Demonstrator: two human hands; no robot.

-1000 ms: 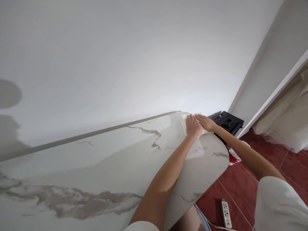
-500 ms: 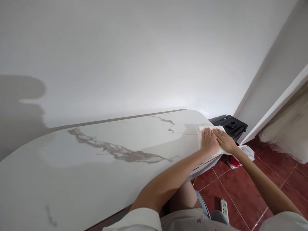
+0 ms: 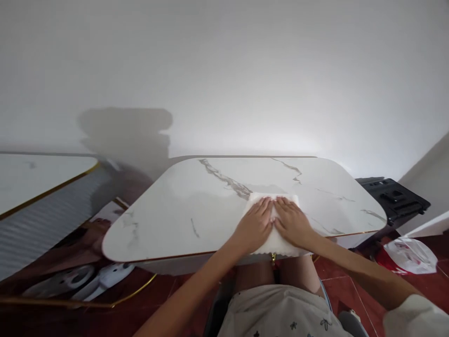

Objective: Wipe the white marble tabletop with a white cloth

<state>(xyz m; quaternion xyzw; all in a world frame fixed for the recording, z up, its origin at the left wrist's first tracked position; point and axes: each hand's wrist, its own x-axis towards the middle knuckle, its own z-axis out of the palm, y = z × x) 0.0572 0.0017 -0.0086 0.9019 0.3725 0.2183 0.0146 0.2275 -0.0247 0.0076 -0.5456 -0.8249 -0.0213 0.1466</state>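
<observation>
A white cloth (image 3: 277, 243) lies on the near edge of a white marble table top (image 3: 182, 206) with grey veins and a thin gold rim. My left hand (image 3: 253, 225) and my right hand (image 3: 292, 224) rest flat on the cloth side by side, fingers stretched out and pointing away from me, thumbs touching. The cloth's near border hangs slightly over the table's front edge. My legs and light patterned shorts (image 3: 280, 311) show below the table.
A white wall stands right behind the table. A second white top with gold edge and ribbed side (image 3: 38, 196) is at the left. A black case (image 3: 393, 199) and a plastic bag (image 3: 410, 255) sit at the right on red floor tiles. White objects (image 3: 105, 276) lie under the left corner.
Both hands have slid the cloth from the table's far right end to the middle of the front edge. My view has swung left, so the whole table top shows.
</observation>
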